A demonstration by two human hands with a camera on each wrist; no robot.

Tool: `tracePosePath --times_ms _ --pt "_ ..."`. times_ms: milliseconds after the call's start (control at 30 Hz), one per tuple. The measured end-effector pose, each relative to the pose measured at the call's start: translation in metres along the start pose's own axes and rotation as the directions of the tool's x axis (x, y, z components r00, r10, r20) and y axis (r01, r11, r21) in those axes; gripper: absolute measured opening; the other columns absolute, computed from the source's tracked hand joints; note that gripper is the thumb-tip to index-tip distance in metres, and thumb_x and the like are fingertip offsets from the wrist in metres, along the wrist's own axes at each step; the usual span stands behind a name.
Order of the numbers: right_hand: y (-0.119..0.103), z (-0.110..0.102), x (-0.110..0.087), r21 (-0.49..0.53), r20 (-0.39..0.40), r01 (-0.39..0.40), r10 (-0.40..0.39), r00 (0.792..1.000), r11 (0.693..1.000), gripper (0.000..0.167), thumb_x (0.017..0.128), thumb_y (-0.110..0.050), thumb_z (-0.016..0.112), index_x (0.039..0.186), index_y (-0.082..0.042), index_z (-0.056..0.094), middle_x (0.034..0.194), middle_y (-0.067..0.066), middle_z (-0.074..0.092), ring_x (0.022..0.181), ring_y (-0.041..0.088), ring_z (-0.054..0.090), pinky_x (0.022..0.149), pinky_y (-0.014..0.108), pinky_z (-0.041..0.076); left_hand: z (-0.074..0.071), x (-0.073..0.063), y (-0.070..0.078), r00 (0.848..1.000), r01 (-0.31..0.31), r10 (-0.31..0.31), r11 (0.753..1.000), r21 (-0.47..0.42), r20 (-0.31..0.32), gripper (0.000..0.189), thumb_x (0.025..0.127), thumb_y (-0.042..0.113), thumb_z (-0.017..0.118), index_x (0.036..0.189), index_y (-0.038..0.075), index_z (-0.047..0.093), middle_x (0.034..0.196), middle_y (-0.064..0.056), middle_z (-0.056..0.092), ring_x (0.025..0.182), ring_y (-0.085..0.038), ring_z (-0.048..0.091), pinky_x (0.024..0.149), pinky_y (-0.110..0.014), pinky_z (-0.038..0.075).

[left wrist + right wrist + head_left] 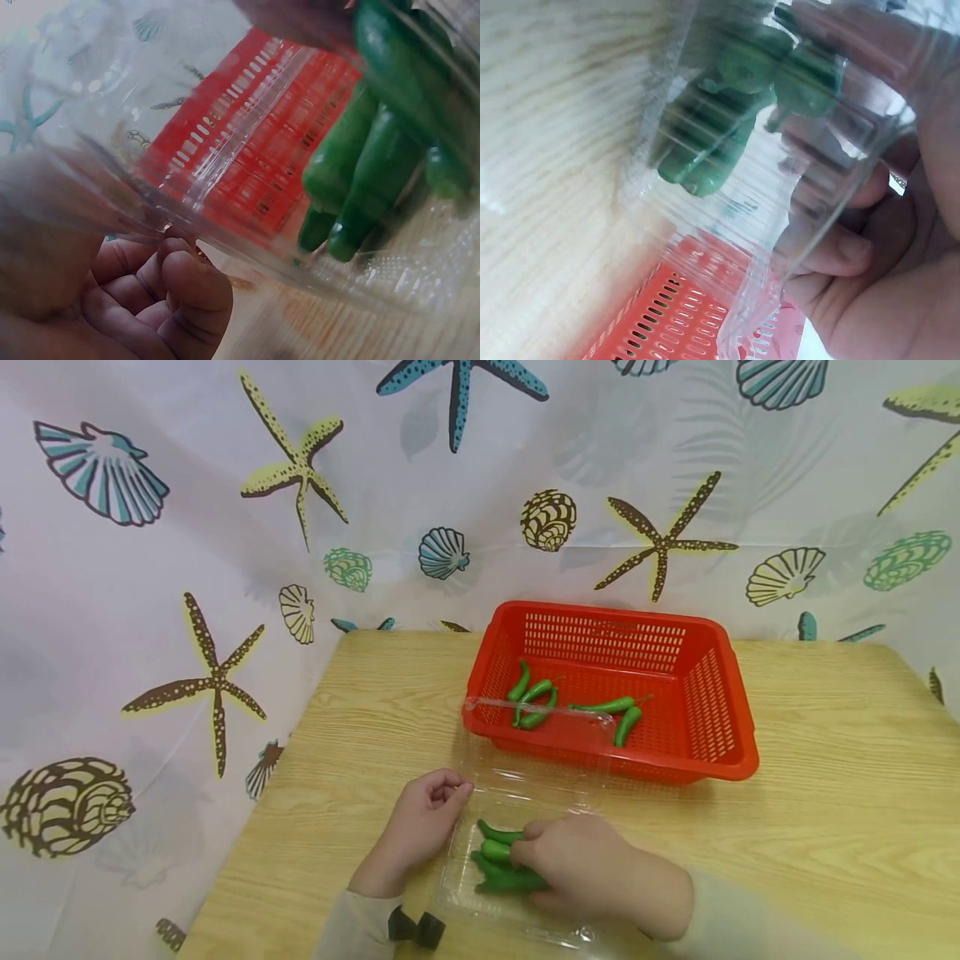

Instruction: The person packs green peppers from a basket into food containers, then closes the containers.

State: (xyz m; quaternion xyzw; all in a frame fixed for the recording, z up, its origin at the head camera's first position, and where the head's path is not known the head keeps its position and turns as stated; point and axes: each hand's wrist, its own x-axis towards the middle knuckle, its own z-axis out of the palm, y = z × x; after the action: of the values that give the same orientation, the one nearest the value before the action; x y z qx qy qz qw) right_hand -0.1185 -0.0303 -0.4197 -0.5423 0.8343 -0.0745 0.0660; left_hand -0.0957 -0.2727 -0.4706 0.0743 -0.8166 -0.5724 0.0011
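Note:
A clear plastic clamshell container point(480, 906) stands on the table with its lid point(540, 768) raised toward the basket. Several green chili peppers point(510, 881) lie inside, side by side; through the clear wall they also show in the left wrist view as green peppers point(375, 172). At the container's left rim, near the hinge, my left hand point(423, 818) pinches the edge with curled fingers. My right hand point(581, 864) reaches into the container from the right, its fingers gripping a pepper point(497, 852) among the others. The palm side is hidden in the head view.
Behind the container sits a red perforated basket point(720, 693), its front left rim overlapped by the lid. Several more green chili peppers point(536, 693) lie in it. The wood-grain table point(825, 793) meets a patterned curtain point(420, 485) at the back and left.

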Motion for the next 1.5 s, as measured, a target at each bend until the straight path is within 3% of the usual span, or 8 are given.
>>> tracePosePath --times_ms 200,500,833,1067,1200,1333,1433,1500 --pt "-0.001 0.002 -0.001 0.021 0.027 -0.008 0.008 1.000 1.000 0.025 0.078 -0.037 0.087 0.094 -0.028 0.070 0.082 -0.016 0.057 0.063 0.000 0.047 0.053 0.023 0.039 0.000 0.000 0.001 1.000 0.000 0.000 1.000 0.003 0.003 0.019 0.102 0.022 0.067 0.103 0.004 0.072 0.080 -0.002 0.061 0.067 -0.011 0.052 0.060 -0.020 0.046" --pt "-0.002 0.003 -0.005 0.009 0.002 0.018 -0.018 1.000 1.000 0.027 0.080 -0.046 0.083 0.094 -0.028 0.069 0.085 -0.017 0.060 0.067 0.001 0.054 0.055 0.025 0.045 0.001 -0.002 0.004 1.000 0.007 -0.007 0.999 -0.033 -0.004 0.017 0.101 0.019 0.069 0.102 0.003 0.072 0.078 -0.003 0.061 0.066 -0.010 0.051 0.059 -0.020 0.044" --pt "-0.004 0.000 -0.008 0.003 0.005 0.029 -0.029 1.000 1.000 0.025 0.083 -0.047 0.081 0.095 -0.028 0.070 0.086 -0.016 0.063 0.066 -0.001 0.051 0.053 0.023 0.040 0.000 -0.002 0.004 1.000 0.003 -0.003 0.999 -0.043 0.003 0.017 0.101 0.018 0.069 0.103 0.001 0.072 0.078 -0.004 0.061 0.065 -0.010 0.050 0.057 -0.020 0.044" --pt "-0.005 -0.007 -0.010 -0.016 -0.035 0.058 -0.059 0.998 0.998 0.023 0.085 -0.046 0.080 0.095 -0.027 0.070 0.085 -0.015 0.061 0.063 0.000 0.050 0.051 0.022 0.039 -0.001 -0.002 0.004 1.000 0.006 -0.005 0.999 -0.035 0.007 0.016 0.102 0.017 0.068 0.103 0.001 0.072 0.077 -0.003 0.060 0.063 -0.010 0.049 0.056 -0.019 0.043" --pt "-0.001 -0.030 -0.014 0.022 -0.169 0.132 -0.126 0.978 0.991 0.019 0.089 -0.042 0.078 0.098 -0.026 0.072 0.085 -0.016 0.062 0.061 -0.005 0.047 0.052 0.016 0.041 -0.001 -0.003 0.004 1.000 0.007 -0.006 0.999 -0.041 0.010 0.016 0.101 0.017 0.068 0.103 0.001 0.072 0.076 -0.003 0.060 0.063 -0.010 0.049 0.055 -0.019 0.043" --pt "0.016 -0.074 -0.017 0.039 -0.363 0.187 -0.160 0.918 0.982 0.015 0.090 -0.033 0.080 0.099 -0.022 0.074 0.090 -0.014 0.067 0.067 -0.005 0.055 0.060 0.015 0.049 0.000 -0.003 0.005 1.000 0.012 -0.011 0.999 -0.043 0.014 0.017 0.101 0.018 0.068 0.104 0.001 0.072 0.077 -0.003 0.060 0.064 -0.011 0.050 0.056 -0.020 0.044" --pt "0.040 -0.111 -0.012 0.062 -0.427 0.127 -0.088 0.900 0.990 0.011 0.091 -0.028 0.080 0.098 -0.021 0.074 0.091 -0.013 0.070 0.071 -0.001 0.058 0.066 0.022 0.053 0.000 -0.003 0.005 1.000 0.010 -0.010 0.999 -0.046 0.009 0.016 0.101 0.017 0.068 0.103 0.001 0.072 0.078 -0.003 0.061 0.065 -0.011 0.050 0.057 -0.020 0.044" --pt "0.061 -0.130 -0.006 0.095 -0.419 0.044 0.000 0.908 0.994 0.009 0.092 -0.026 0.079 0.097 -0.020 0.074 0.090 -0.011 0.071 0.068 0.003 0.056 0.066 0.027 0.052 0.000 -0.003 0.005 1.000 0.009 -0.009 0.999 -0.050 0.006 0.016 0.101 0.016 0.068 0.103 0.001 0.072 0.078 -0.004 0.061 0.066 -0.011 0.050 0.058 -0.019 0.044"
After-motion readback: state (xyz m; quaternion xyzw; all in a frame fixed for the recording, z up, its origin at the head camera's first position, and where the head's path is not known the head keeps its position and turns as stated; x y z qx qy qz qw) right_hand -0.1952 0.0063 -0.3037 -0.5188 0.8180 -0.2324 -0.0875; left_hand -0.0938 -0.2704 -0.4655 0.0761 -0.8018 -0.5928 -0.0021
